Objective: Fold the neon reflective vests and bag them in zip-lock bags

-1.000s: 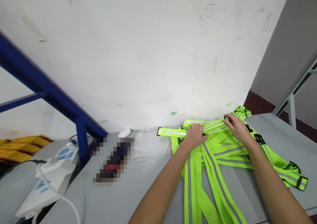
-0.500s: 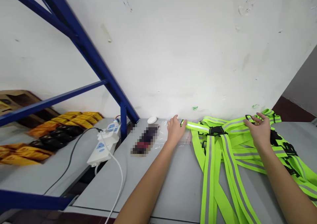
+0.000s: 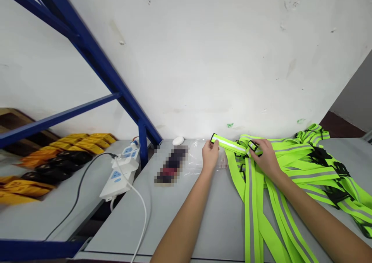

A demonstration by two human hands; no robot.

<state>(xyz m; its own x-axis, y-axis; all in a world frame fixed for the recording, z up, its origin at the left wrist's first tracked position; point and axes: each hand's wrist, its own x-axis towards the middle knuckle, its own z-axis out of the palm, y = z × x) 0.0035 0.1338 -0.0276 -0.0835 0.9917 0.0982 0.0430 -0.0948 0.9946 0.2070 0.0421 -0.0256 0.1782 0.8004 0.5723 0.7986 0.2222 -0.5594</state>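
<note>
Head view: the left hand (image 3: 210, 155) is pinching the free end of a neon reflective strap (image 3: 229, 144) and the right hand (image 3: 263, 159) is gripping its black buckle (image 3: 252, 146), so it is spanning taut between them; the tangled pile (image 3: 308, 173) is lying beyond the right hand

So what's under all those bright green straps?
The grey table shows beneath the green straps, and a clear plastic bag lies under the end the left hand holds. Anything beneath the heap is covered.

The left hand (image 3: 209, 155) and the right hand (image 3: 266, 161) were bare. Both forearms were bare along their full visible length, from wrist to frame edge. Each forearm was slender, tapering toward the wrist.
</note>
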